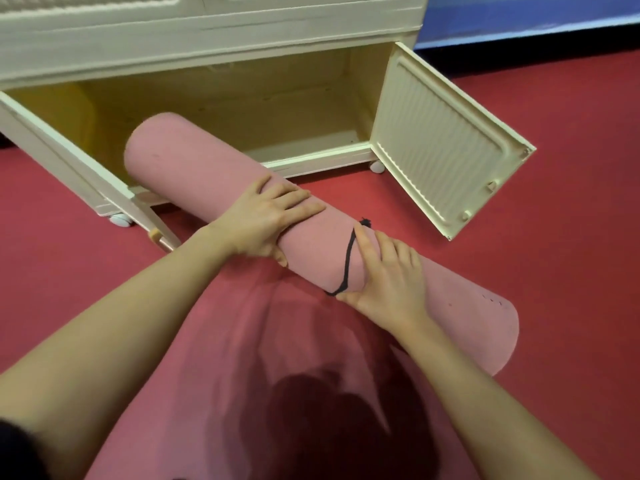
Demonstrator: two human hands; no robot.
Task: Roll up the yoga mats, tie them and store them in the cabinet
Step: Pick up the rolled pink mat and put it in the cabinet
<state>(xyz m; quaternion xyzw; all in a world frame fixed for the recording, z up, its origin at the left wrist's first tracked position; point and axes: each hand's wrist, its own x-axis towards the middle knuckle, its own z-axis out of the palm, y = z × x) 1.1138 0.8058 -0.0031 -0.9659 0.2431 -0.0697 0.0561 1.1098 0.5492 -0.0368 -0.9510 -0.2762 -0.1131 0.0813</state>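
Lying slantwise across the red floor (571, 202), the rolled pink yoga mat (194, 161) points its far end into the open lower compartment of the cream cabinet (207, 36), while its near end runs down toward the right. The left hand (266, 220) rests flat on top of the roll at about its middle, fingers straight and spread along the curve, thumb tucked down on the near side. The right hand (388, 275) lies on the roll farther toward the near end — fingers extended over the top, index fingertip touching a black tie (348, 263) that loops around the mat, its knot sitting at the upper edge. Whether the thumb pinches the tie I cannot tell. Below the roll a second pink mat (277, 358) lies unrolled on the floor beneath both forearms, a dark shadow falling on it. Both cabinet doors stand open: the right door (446, 140) swung wide, ribbed inner face showing, the left door (62, 161) angled outward — small castors under the frame.
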